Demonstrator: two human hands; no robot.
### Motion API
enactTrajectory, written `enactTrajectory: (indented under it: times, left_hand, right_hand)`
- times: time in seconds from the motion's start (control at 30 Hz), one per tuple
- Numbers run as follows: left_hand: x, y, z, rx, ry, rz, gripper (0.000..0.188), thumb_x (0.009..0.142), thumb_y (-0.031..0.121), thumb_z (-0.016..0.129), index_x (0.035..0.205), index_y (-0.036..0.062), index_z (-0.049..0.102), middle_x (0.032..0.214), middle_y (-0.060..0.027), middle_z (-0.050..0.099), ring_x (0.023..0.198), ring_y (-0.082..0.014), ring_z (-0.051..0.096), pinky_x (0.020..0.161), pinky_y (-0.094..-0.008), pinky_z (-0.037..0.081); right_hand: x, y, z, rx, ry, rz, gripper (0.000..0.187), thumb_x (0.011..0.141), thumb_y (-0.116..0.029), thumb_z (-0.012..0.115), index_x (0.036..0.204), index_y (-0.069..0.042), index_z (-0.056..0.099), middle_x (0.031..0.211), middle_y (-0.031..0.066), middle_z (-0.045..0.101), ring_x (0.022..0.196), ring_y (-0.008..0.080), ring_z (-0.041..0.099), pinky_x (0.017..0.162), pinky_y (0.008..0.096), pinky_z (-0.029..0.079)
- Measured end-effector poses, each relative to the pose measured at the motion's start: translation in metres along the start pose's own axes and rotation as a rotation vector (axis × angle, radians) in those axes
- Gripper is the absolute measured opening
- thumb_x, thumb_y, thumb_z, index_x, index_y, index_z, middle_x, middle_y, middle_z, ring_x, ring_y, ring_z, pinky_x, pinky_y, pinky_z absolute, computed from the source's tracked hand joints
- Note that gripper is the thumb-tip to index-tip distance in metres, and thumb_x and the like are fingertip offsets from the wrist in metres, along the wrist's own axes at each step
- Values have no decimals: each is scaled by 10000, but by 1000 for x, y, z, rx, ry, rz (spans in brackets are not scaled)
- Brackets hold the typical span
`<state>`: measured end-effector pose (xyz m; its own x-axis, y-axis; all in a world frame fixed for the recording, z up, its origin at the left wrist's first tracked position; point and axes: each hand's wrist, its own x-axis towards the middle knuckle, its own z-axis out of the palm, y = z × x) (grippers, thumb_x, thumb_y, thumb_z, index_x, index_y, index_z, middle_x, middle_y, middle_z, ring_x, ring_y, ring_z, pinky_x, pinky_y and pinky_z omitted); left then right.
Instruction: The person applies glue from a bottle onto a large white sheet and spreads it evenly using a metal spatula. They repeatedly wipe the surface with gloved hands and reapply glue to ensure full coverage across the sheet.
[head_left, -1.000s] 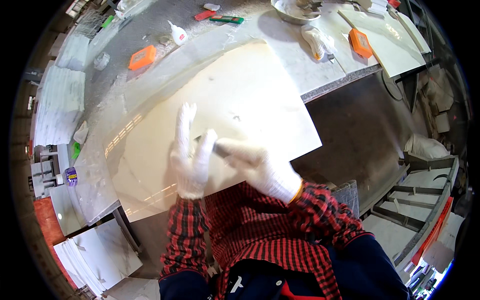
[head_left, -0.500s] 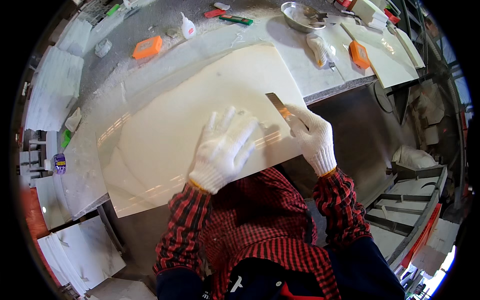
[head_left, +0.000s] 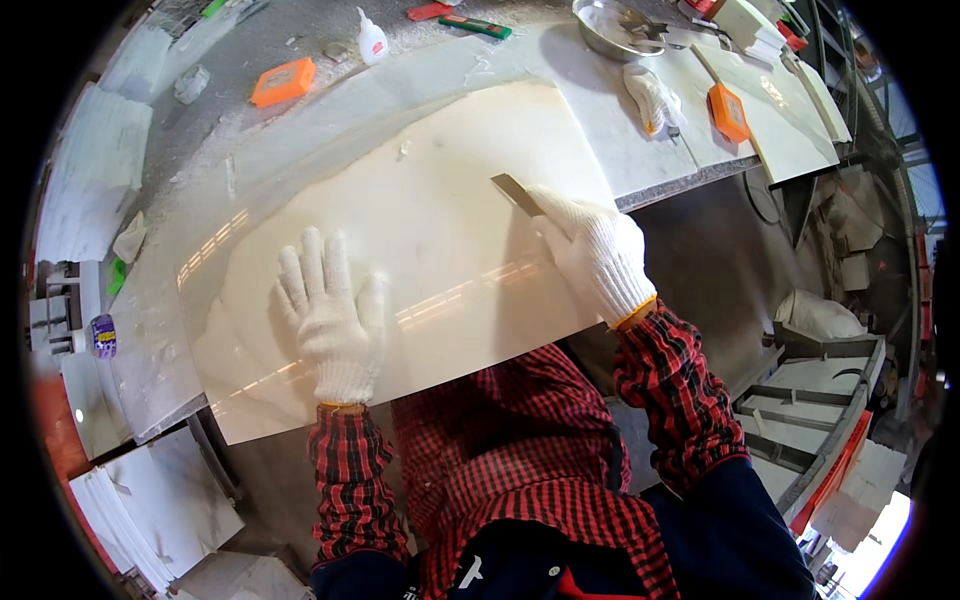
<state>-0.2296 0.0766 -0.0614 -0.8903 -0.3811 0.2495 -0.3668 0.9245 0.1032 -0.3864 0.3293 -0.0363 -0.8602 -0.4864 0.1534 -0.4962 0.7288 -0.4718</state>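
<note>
A glossy cream-white stone slab (head_left: 455, 215) with a faint vein lies across the work table, its front edge towards me. My left hand (head_left: 338, 325), in a white knitted glove, lies flat on the left part of the slab with its fingers spread. Gloved the same way, my right hand (head_left: 600, 248) is closed around a flat metal scraper blade (head_left: 516, 194) over the slab's right part. The blade points up and to the left, and its lower end is hidden in my fingers. A small whitish fleck (head_left: 403, 151) lies on the slab's far part.
Along the table's far side are an orange box (head_left: 283, 82), a white squeeze bottle (head_left: 372, 40), a green tool (head_left: 475, 26) and a metal bowl (head_left: 605, 30). A bunched glove (head_left: 655, 103) and an orange tape measure (head_left: 728, 113) lie right. White slabs (head_left: 95, 175) stand left.
My left hand has moved left across the slab, from near its middle. My right hand, with the blade, has shifted slightly left and turned.
</note>
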Motion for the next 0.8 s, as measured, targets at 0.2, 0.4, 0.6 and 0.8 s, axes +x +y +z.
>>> enactTrajectory:
  times: [0.2, 0.4, 0.6, 0.8]
  left_hand:
    - [7, 8, 4, -18, -19, 38, 607, 995, 361, 586, 1517, 64, 502, 1618, -141, 428, 1520, -426, 297, 1261, -558, 173]
    - [6, 4, 0, -1, -10, 47, 592, 994, 361, 582, 1497, 56, 518, 1591, -142, 463, 1499, -427, 330, 1248, -549, 204]
    - [8, 4, 3, 19, 23, 60, 601, 978, 353, 591, 1495, 54, 517, 1576, -134, 472, 1475, -414, 356, 1239, -539, 221]
    - [10, 6, -1, 18, -23, 28, 590, 1010, 355, 576, 1525, 79, 498, 1611, -126, 447, 1511, -395, 334, 1251, -531, 211]
  right_hand:
    - [10, -12, 25, -88, 8, -35, 205, 946, -212, 647, 1132, -126, 659, 797, 148, 691, 738, 369, 697, 627, 496, 531]
    - [11, -6, 6, -23, -7, -39, 140, 943, -204, 638, 1066, -138, 635, 777, 120, 690, 718, 363, 696, 607, 501, 522]
    - [14, -17, 23, -29, 29, -48, 168, 953, -212, 634, 1107, -147, 654, 775, 133, 683, 730, 372, 688, 617, 497, 517]
    - [15, -16, 12, 36, -30, 35, 252, 946, -209, 655, 1190, -157, 685, 801, 150, 695, 752, 378, 692, 648, 480, 527]
